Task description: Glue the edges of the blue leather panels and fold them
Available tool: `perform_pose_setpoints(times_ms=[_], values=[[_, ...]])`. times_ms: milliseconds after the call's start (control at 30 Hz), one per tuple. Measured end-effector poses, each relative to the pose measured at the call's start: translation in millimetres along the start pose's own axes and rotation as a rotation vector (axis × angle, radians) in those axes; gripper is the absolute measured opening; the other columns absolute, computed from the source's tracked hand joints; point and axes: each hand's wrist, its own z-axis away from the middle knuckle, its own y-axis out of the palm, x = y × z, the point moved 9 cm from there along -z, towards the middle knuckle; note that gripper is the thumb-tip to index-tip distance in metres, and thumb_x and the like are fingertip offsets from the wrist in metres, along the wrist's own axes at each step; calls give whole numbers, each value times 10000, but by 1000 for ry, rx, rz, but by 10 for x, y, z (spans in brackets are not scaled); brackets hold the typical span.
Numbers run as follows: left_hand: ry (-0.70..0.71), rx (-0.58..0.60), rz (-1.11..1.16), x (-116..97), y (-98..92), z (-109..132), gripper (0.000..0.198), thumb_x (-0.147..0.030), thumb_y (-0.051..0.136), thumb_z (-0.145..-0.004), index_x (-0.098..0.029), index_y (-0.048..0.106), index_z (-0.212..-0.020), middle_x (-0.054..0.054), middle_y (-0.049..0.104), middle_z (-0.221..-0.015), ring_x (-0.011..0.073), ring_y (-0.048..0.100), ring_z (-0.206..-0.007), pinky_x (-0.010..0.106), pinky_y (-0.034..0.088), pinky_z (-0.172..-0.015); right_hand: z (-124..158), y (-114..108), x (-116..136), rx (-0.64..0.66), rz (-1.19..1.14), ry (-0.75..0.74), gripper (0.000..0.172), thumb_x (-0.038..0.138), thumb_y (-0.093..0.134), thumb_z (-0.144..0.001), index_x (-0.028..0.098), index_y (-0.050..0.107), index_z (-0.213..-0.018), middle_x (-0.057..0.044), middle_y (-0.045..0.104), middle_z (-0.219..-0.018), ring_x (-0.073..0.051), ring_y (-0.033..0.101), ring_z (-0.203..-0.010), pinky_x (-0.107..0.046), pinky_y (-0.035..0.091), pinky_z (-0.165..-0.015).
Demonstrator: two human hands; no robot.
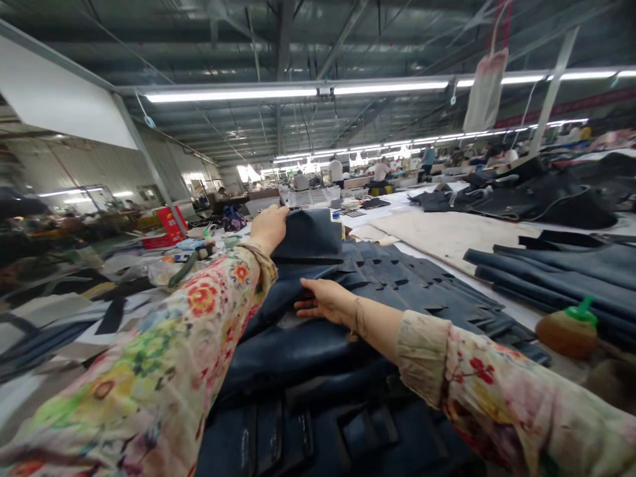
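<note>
My left hand [268,228] is closed on the left edge of a dark blue leather piece [309,233], which it holds raised over the far end of the table. Lower and to the right, my right hand [324,301] has its fingers stretched out and the thumb apart, just above more dark blue leather. Whether its fingertips touch that leather is hard to tell. Beneath both arms, a large folded leather sheet [298,354] bulges toward me. Rows of overlapping cut leather pieces [422,281] spread to the right of my hands.
On the right are a round brown bottle with a green cap [569,328], a stack of leather strips [561,265] and a black leather pile [527,195]. Scraps and a red box [171,225] crowd the left. A cloth pouch [485,89] hangs overhead. People work far back.
</note>
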Motion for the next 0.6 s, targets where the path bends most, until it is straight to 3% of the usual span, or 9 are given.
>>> perform_pose_setpoints(times_ms=[167,233,367,433,500,600], values=[[-49,44,88,-27,391,93,305,-192,315,-874,-199,546,-1072,114,556,-1007,249,536,-967,343,432,-793,-104,-100,-116,17,62,75,202,276,334,-942,126,461,-892,-21,535,-693,-107,564,-528,-225,521,-485],[-108,86,102,33,553,192,342,-197,344,-867,-200,484,-1179,131,539,-1069,277,509,-1024,389,415,-840,-116,-83,-181,83,144,129,291,298,270,-957,101,468,-877,-47,560,-666,-109,579,-534,-204,518,-493],[-103,356,221,7,1007,467,623,-207,471,-820,-167,205,-1382,195,307,-1378,352,319,-1238,500,309,-959,-102,-11,-257,266,384,162,415,301,226,-960,66,528,-802,-81,596,-606,-104,587,-504,-156,476,-442],[16,525,322,-172,1172,633,592,-227,511,-809,-137,293,-1352,179,336,-1381,302,348,-1242,411,314,-992,-73,-17,-222,270,499,129,352,258,293,-944,80,548,-778,-60,599,-588,-93,573,-481,-152,459,-429],[136,624,395,-363,1169,803,492,-240,539,-800,-139,435,-1270,130,463,-1307,228,442,-1182,289,339,-984,-21,-61,-140,195,595,88,258,193,357,-914,101,552,-770,-36,602,-586,-82,562,-482,-153,455,-449],[253,637,479,-548,830,1070,425,-255,501,-832,-152,475,-1243,82,485,-1300,182,437,-1190,245,303,-1016,103,-127,0,67,709,29,175,144,414,-875,121,557,-778,-24,618,-632,-73,554,-510,-158,445,-490]])
